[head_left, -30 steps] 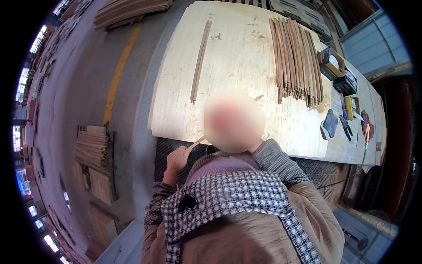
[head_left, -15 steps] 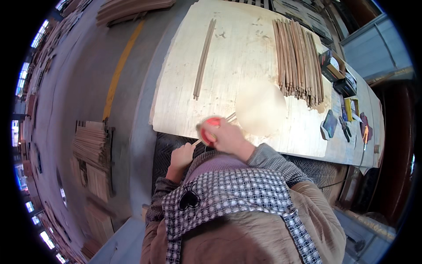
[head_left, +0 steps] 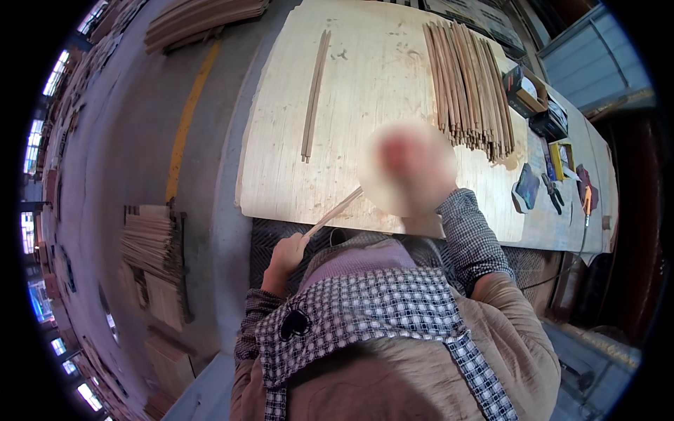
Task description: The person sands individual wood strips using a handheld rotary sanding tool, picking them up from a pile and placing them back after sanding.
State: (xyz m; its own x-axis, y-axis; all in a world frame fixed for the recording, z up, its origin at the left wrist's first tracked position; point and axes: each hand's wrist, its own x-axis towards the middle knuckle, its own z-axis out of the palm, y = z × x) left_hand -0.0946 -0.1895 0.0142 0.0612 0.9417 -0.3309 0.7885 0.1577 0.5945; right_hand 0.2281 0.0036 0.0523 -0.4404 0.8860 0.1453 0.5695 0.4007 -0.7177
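The big pale plywood board (head_left: 393, 91) filled the bench top, its near edge running just above the person's chest. Left of it, the grey concrete floor (head_left: 119, 140) carried a yellow painted line (head_left: 184, 126), with a stack of cut wooden strips (head_left: 151, 245) lying low at the left and another pile (head_left: 203, 17) at the top edge. On the board's right part sat the wide bundle of long wooden sticks (head_left: 467, 81), laid side by side, ends pointing toward the person. Well apart from them, near the board's left side, a pair of sticks (head_left: 314, 95) lay together, almost upright in view. At the far right of the bench there was an open cardboard box (head_left: 526, 88) and pliers (head_left: 552, 193).

Down at the near edge, the left hand (head_left: 286, 254) was clenched around the lower end of a single thin stick (head_left: 333, 212), which slanted up and right over the board's edge. The right hand (head_left: 411, 168) was a blur over the board at the stick's upper end; whether its fingers gripped anything, I could not tell.
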